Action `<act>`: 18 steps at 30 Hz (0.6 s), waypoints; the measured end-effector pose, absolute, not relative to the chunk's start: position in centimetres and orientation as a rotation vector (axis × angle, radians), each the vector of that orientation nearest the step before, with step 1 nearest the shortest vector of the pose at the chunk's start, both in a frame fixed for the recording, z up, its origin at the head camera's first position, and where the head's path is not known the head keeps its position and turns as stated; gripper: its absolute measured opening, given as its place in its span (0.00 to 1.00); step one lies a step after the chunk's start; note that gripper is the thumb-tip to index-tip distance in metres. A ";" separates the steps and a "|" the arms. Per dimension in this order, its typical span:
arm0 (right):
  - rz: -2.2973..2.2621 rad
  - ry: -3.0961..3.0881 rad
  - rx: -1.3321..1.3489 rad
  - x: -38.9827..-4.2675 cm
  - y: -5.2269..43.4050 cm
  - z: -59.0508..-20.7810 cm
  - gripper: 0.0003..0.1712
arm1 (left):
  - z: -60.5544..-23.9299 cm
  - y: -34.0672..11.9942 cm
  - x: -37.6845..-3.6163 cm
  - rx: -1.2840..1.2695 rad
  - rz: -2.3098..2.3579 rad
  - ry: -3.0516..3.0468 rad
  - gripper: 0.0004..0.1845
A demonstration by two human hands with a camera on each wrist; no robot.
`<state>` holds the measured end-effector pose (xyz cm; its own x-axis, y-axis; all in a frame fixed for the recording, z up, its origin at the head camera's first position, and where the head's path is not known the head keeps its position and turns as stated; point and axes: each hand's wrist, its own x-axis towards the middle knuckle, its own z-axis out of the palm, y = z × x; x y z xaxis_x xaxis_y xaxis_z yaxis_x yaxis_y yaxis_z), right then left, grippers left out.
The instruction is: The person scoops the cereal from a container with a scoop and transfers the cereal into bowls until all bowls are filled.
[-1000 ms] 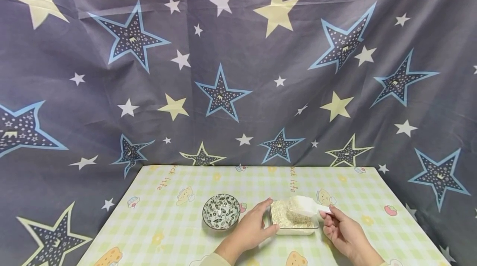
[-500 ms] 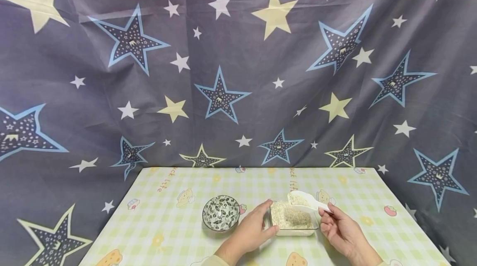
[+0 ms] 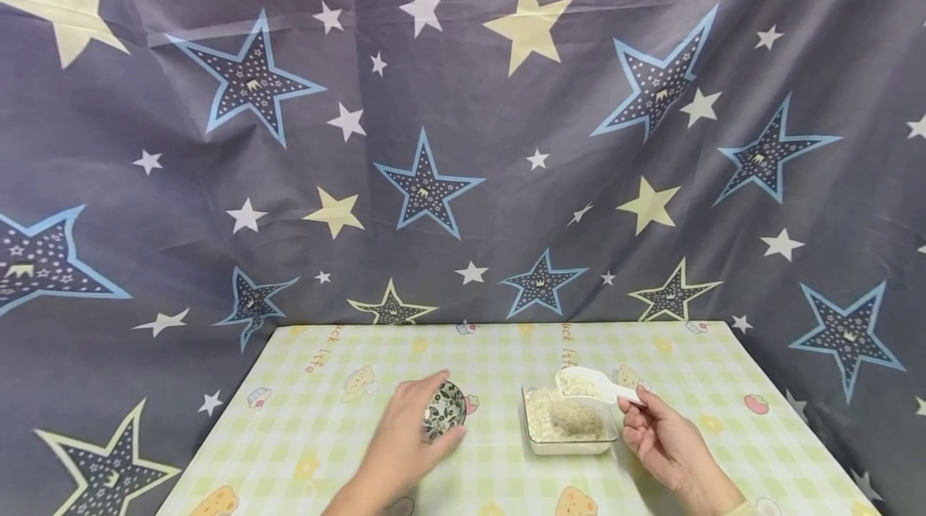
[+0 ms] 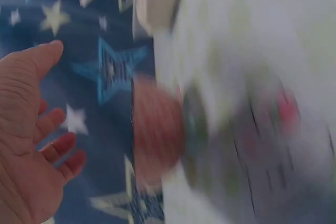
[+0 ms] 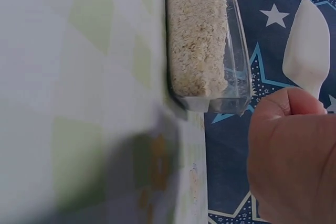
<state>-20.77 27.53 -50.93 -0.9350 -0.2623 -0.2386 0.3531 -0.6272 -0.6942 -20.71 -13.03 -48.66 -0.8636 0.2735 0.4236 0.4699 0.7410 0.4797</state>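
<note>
My right hand (image 3: 640, 419) pinches the handle of a white scoop (image 3: 586, 383), which holds some pale grain and hangs over the far right side of a clear rectangular container (image 3: 571, 446) of the same grain. In the right wrist view the scoop (image 5: 307, 45) floats beyond the container (image 5: 202, 40), with my thumb (image 5: 291, 150) in front. My left hand (image 3: 414, 423) reaches over the left half of a small leaf-patterned bowl (image 3: 450, 406). In the left wrist view that hand (image 4: 37, 145) shows spread, relaxed fingers, and the bowl (image 4: 252, 145) is only a blur.
A green-checked cloth with cartoon prints covers the table (image 3: 347, 355). A dark star-printed curtain (image 3: 463, 138) hangs close behind the table and drapes down both sides. The table's left edge (image 3: 239, 395) and right edge (image 3: 788, 411) lie near the hands.
My left hand has left the container's near left corner and moved left onto the bowl. The scoop has lifted slightly out of the grain with my right hand.
</note>
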 end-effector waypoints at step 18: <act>-2.580 1.428 0.254 -21.4 23.7 -49.3 0.10 | -52.5 -20.4 -21.6 -0.300 -0.938 -2.782 0.55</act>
